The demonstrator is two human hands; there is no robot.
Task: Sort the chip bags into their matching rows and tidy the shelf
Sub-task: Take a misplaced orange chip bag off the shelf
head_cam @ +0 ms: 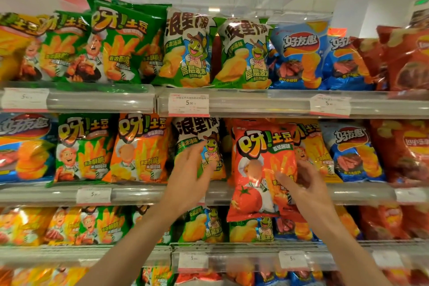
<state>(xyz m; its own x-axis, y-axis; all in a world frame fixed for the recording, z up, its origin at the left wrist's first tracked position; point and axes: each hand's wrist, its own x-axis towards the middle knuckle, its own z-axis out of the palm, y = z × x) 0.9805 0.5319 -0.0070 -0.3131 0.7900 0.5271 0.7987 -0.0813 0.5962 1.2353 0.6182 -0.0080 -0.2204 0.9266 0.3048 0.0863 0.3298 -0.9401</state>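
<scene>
Hands work the middle shelf. Right hand holds a red tomato chip bag by its edge, hanging off the shelf front — it could slip. Left hand, fingers spread, presses a green-and-white bag — pushing may topple neighbours.

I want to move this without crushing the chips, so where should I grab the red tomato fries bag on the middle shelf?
Probably pinch the red tomato bag by its flat sealed top edge, coming from the front and above. It hangs out over the middle shelf lip, its puffed middle holds the chips, and your right hand already grips its right side.
</scene>
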